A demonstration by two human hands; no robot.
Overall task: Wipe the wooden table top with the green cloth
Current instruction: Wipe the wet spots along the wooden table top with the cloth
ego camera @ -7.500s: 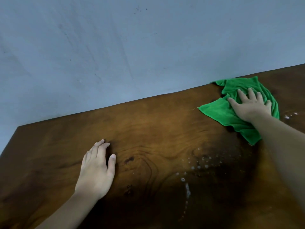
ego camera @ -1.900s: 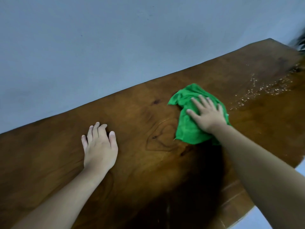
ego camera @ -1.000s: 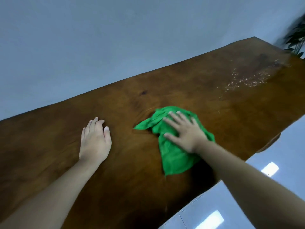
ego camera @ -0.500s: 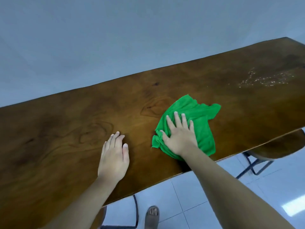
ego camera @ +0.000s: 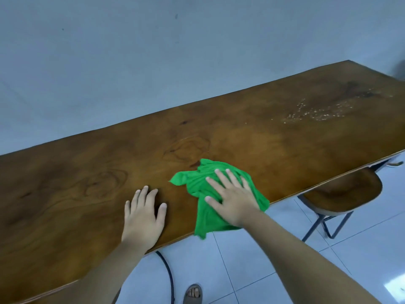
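A long wooden table top (ego camera: 252, 132) runs from lower left to upper right against a pale wall. The crumpled green cloth (ego camera: 203, 218) lies at the table's near edge, one corner hanging just over it. My right hand (ego camera: 232, 196) presses flat on the cloth with fingers spread. My left hand (ego camera: 143, 215) rests flat on the bare wood just left of the cloth, palm down, holding nothing. White droplets or foam specks (ego camera: 315, 111) dot the table's far right part.
A wooden stool on dark metal legs (ego camera: 341, 194) stands under the table's right end. Pale floor tiles (ego camera: 252, 270) lie below the near edge. A sandalled foot (ego camera: 192, 294) and a dark curved tube (ego camera: 168, 275) show beneath the table.
My right hand has dragged the cloth toward the near edge, so a corner now hangs over it. My left hand stays flat beside it. The view has shifted.
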